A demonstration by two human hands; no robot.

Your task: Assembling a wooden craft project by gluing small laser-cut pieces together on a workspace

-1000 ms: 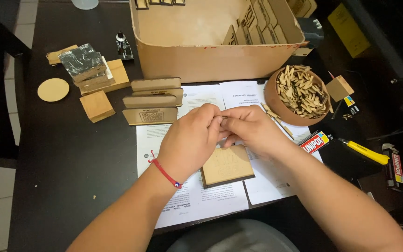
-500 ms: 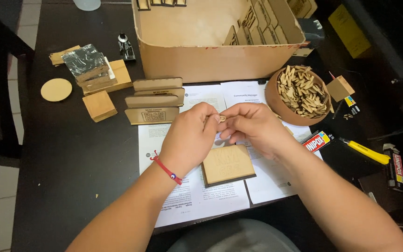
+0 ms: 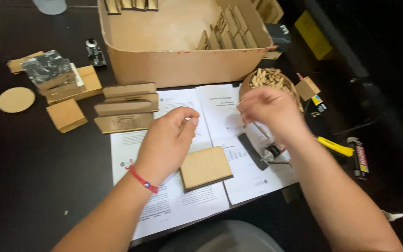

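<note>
Now your right hand (image 3: 269,109), fingers pinching together, is hovering just beside the peg bowl (image 3: 267,80); your left hand (image 3: 166,142) is curling loosely farther off.

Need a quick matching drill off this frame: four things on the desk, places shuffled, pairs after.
Things:
1 round wooden disc
2 bowl of wooden pieces
3 yellow-handled tool
4 flat wooden panel

Places:
A between the two forearms, on the papers
B far left of the desk
C right of the right forearm
D just beyond the right hand

Pairs: 1-B, 2-D, 3-C, 4-A
</note>
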